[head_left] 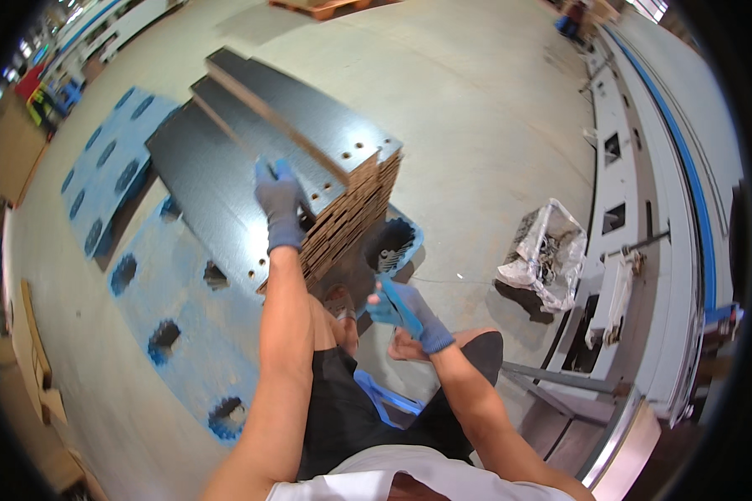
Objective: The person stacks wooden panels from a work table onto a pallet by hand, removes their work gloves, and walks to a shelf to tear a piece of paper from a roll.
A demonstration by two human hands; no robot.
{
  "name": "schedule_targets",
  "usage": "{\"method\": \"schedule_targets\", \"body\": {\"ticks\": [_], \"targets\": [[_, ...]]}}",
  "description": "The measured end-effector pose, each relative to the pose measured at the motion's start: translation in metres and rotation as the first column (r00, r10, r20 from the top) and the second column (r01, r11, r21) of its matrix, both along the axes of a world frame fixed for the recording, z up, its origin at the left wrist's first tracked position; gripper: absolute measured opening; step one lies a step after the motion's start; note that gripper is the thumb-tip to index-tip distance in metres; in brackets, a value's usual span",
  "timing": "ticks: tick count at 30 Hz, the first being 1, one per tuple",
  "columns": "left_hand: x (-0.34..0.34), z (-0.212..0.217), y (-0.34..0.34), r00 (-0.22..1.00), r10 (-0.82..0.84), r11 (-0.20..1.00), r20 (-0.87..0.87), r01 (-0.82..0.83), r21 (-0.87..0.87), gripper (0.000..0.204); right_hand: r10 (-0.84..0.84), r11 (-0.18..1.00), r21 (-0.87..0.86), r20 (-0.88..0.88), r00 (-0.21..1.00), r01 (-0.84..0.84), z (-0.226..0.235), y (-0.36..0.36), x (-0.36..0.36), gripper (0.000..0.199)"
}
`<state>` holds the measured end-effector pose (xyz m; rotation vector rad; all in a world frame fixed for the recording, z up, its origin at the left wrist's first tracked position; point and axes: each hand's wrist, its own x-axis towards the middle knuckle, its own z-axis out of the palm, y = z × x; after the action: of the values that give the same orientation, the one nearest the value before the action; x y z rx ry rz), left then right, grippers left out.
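Left hand [280, 204] fingers rest atop stacked panels [309, 150].

1. A clear plastic bag [545, 250] sits on the floor at the right, near the long white machine. It looks crinkly and shiny.
2. A flat brown cardboard box [8, 146] stands far left.

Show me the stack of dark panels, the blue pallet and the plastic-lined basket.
Panels [226, 159], head view, top panel's dark face.
Pallet [171, 301], head view, bare blue deck.
Basket [543, 250], head view, its plastic liner.
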<state>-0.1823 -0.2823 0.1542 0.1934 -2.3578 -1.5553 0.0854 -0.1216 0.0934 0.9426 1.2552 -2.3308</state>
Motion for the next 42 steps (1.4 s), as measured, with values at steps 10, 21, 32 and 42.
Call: {"method": "schedule_targets", "body": {"ticks": [10, 21, 32, 42], "targets": [[0.172, 0.032, 0.054, 0.765, -0.498, 0.764, -0.407, 0.610, 0.210, 0.031, -0.450, 0.883, -0.286, -0.289, 0.845, 0.372, 0.020, 0.030, 0.107, 0.034], [0.386, -0.017, 0.009, 0.210, -0.976, 0.085, 0.052, 0.151, 0.985, 0.043, -0.154, 0.933, 0.198, -0.539, 0.828, 0.302, -0.012, -0.017, 0.198, 0.036], [0.414, 0.023, 0.020, 0.114, -0.989, 0.109, 0.093, 0.141, 0.984, 0.033, -0.244, 0.519, 0.686, -0.453, 0.857, 0.510, 0.037, -0.020, 0.203, 0.029], [0.439, 0.046, 0.095, 0.021, -0.980, 0.087, -0.197, 0.937, -0.337, 0.045, -0.644, 0.421, 0.513, -0.411, 0.645, 0.748, 0.078, 0.028, 0.218, 0.028]]}}
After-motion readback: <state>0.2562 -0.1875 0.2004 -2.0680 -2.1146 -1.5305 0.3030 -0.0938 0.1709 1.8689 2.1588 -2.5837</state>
